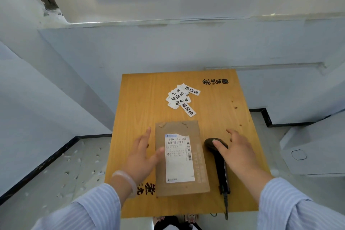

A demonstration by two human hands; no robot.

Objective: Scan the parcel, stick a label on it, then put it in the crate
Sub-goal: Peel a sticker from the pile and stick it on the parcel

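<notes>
Scanning step, judged just starting: brown parcel [182, 158] flat near table [141, 99] front edge. Left hand [142, 157] spread at its side; right hand [236, 152] spread over scanner [217, 157]. Next: grasp scanner, aim at barcode.

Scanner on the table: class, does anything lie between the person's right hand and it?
Nothing visible does. The right hand is open, spread directly above the black scanner, its thumb over the scanner's head. The parcel lies to its left, by the open left hand; the labels lie farther back on the table.
</notes>
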